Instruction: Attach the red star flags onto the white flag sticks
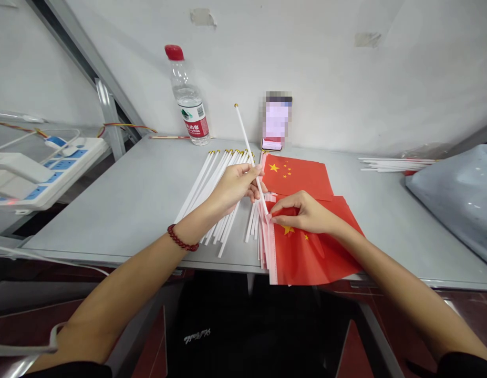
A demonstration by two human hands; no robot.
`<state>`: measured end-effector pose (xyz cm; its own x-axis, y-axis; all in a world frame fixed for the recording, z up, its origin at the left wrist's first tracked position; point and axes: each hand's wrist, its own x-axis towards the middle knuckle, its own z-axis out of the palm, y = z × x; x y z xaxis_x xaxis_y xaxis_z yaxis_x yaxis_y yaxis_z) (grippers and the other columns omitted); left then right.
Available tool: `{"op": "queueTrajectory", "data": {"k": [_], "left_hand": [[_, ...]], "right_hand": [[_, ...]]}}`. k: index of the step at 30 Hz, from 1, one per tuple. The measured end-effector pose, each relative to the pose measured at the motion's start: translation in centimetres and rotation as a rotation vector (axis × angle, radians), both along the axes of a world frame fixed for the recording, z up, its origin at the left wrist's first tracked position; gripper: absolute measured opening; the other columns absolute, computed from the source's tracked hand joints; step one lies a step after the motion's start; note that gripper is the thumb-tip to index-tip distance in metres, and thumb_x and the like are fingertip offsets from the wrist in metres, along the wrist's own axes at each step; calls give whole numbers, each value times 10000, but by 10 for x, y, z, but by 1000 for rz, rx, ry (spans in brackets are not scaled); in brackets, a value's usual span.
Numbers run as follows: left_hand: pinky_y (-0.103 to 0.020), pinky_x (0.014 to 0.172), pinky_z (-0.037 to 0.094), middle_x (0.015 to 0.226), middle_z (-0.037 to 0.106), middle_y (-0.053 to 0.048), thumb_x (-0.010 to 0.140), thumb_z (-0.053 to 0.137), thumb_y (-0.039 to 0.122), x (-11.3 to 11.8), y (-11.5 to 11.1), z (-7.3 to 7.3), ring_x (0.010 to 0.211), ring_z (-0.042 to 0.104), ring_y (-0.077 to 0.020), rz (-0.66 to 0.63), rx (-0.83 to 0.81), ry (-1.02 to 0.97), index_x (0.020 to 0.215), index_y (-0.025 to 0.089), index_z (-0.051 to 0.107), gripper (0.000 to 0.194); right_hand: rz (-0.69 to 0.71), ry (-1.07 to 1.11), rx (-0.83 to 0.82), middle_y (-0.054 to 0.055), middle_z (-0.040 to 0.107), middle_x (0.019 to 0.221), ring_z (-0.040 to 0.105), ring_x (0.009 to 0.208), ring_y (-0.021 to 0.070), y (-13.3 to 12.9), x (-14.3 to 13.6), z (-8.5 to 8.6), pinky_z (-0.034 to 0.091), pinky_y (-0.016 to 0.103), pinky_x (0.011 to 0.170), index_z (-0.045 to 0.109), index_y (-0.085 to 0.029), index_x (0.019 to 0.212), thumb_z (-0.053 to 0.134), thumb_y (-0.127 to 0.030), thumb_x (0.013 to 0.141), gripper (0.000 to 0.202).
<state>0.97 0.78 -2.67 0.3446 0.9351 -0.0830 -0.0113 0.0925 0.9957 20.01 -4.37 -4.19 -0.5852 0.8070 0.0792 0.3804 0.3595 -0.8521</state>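
Holding a white stick point(244, 129) aslant above the grey table point(133, 205), gold end up, with the lower end at the pale edge of a red flag point(322, 260). Pinching it with the left hand point(238, 184), thumb against fingers, the rest loosely bent. Gripping the flag's edge between right hand point(304, 211) thumb and fingertip. Close beside more sticks point(196, 186).

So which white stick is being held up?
The stick in the left hand, gold tip up, lower end at a flag; the other sticks lie flat.
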Motion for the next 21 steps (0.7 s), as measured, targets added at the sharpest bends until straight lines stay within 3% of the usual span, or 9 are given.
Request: {"op": "queueTrajectory", "data": {"k": [5,21], "left_hand": [[-191,410,416,619,661,-38,922,541,349,0,2,-7,430,549,-73,-27,8,-2,775,165,546,236],[-188,396,419,623,666,-50,908,566,350,0,2,-7,420,555,-76,-25,26,4,735,158,524,262]], "right_hand": [[5,-2,5,-2,641,673,537,560,80,0,0,1,440,216,562,708,-147,825,629,-257,829,136],[20,-14,-3,-7,626,648,521,538,79,-1,-1,1,434,222,555,704,-152,826,602,-247,833,140]]}}
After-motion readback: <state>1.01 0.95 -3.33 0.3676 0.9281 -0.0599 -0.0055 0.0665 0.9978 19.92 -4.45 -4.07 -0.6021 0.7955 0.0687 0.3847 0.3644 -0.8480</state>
